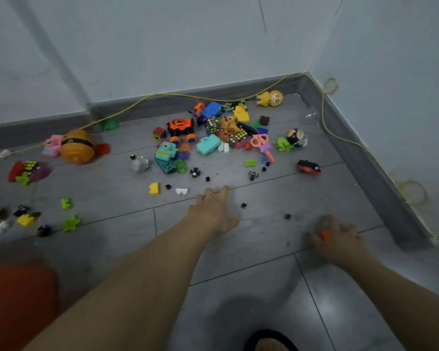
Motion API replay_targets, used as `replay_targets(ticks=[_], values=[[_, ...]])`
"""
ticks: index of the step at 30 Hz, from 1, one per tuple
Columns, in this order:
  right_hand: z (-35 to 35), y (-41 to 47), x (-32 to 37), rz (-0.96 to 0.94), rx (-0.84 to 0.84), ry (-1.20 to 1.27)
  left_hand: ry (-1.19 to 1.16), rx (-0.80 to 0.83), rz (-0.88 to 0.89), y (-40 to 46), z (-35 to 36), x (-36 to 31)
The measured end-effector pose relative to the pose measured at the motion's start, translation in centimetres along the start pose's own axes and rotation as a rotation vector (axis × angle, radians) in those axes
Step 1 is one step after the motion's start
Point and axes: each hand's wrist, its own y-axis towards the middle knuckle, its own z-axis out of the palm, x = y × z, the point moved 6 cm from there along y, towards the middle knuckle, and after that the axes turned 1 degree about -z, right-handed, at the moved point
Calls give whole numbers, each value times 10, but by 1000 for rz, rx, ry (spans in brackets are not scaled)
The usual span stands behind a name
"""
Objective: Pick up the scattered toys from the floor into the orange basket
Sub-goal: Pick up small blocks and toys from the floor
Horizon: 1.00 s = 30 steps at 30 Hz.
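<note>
Nearest, at the lower left edge, a blurred orange basket (pixel 15 300) sits on the grey floor (pixel 251 287). The right hand (pixel 336 240) curls its fingers round a small orange piece (pixel 325 235), while the left hand (pixel 214 211) reaches forward with fingers stretched out flat, holding nothing. Beyond lie a yellow block (pixel 154 188), a white block (pixel 181 191) and the main toy heap (pixel 211 133) near the skirting.
</note>
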Motion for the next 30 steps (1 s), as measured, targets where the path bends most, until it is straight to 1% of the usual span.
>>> replay_targets(ticks=[2, 5, 7, 9, 11, 15, 17, 19, 20, 21, 22, 24, 25, 26, 27, 28, 30], values=[[8, 0, 3, -23, -66, 59, 0, -28, 16, 9, 10, -14], [5, 0, 23, -137, -225, 152, -20, -82, 48, 24, 22, -33], [4, -3, 37, -210, -273, 182, -1, -114, 79, 32, 26, -44], [-1, -7, 50, -280, -313, 286, 51, -135, 118, 38, 30, -55], [-6, -8, 66, -361, -355, 333, 109, -145, 138, 44, 31, -62], [2, 0, 94, -494, -319, 155, 201, -124, 148, 51, 33, -67], [11, 4, 100, -544, -297, 54, 134, -160, 118, 59, 33, -65], [14, 7, 103, -595, -303, 8, -90, -246, 60, 66, 22, -60], [14, 10, 102, -597, -306, 27, -250, -281, 16, 70, 15, -56], [10, 14, 101, -581, -312, 90, -443, -282, -56, 73, 8, -53], [2, 19, 98, -531, -310, 217, -675, -247, -141, 78, 5, -49], [-18, 38, 89, -314, -268, 605, -1222, -134, -311, 84, 2, -54], [-24, 50, 85, -182, -227, 817, -1422, -90, -394, 85, 0, -59], [-29, 59, 84, -74, -188, 989, -1486, -71, -437, 87, -1, -62], [-35, 68, 84, -12, -171, 1106, -1410, -69, -439, 92, -4, -63], [-42, 77, 85, 17, -172, 1191, -1229, -88, -405, 97, -8, -64], [-53, 88, 88, 32, -172, 1287, -770, -154, -278, 109, -11, -62]])
